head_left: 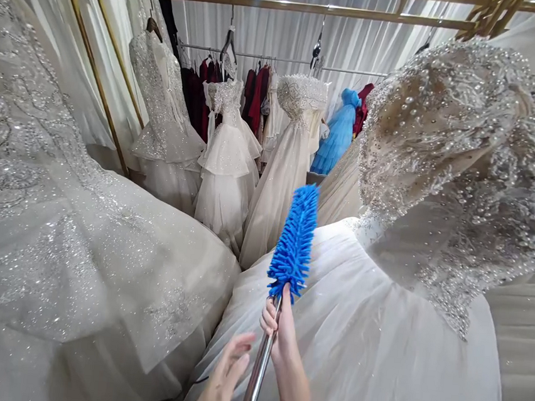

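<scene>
Head view: the right hand [278,331] has its fingers [267,321] clenched round the shiny metal pole of a fluffy blue microfibre duster [294,244], just under the head, which stands upright between two gowns. The left hand [224,379] hovers released beside the pole. At right, a white tulle wedding dress with beaded bodice [440,179]; at left, a glittery ivory gown [56,237].

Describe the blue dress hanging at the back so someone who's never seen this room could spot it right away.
Look past the blue duster held up in the right hand to the far hanging rail against the white curtains. Follow the row of pale gowns rightward to the blue dress, just right of the strapless ivory gown. It is the only bright blue, ruffled garment there.
</scene>
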Demonstrator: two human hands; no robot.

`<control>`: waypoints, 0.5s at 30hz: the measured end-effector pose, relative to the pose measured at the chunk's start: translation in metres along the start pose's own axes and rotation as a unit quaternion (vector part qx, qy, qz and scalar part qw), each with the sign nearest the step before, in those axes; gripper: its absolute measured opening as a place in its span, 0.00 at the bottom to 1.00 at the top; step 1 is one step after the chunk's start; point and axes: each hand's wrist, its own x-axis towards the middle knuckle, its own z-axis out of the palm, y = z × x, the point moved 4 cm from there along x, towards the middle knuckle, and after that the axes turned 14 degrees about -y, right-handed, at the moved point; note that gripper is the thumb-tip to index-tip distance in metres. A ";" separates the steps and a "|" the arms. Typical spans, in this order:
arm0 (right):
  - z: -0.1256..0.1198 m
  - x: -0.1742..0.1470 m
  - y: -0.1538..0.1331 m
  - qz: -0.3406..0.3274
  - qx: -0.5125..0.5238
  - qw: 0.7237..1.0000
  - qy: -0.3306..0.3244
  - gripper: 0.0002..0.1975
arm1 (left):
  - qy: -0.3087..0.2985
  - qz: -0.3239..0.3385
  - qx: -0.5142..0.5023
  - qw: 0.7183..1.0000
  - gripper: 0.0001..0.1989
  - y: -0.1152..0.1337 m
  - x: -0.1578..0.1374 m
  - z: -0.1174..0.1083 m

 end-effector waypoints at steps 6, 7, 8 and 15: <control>0.007 -0.018 -0.028 -0.259 -0.082 0.957 0.101 0.28 | -0.010 -0.078 -0.107 0.991 0.40 -0.059 0.012 -0.003; -0.001 -0.014 -0.025 -0.247 -0.075 0.958 0.121 0.28 | -0.032 -0.091 -0.105 0.990 0.39 -0.066 0.015 0.000; -0.010 -0.008 -0.019 -0.223 -0.068 0.962 0.139 0.28 | -0.042 -0.102 -0.086 0.990 0.39 -0.071 0.017 0.001; -0.059 0.020 0.050 -0.059 -0.063 0.984 0.155 0.29 | -0.019 -0.155 0.008 0.988 0.41 -0.120 0.006 -0.013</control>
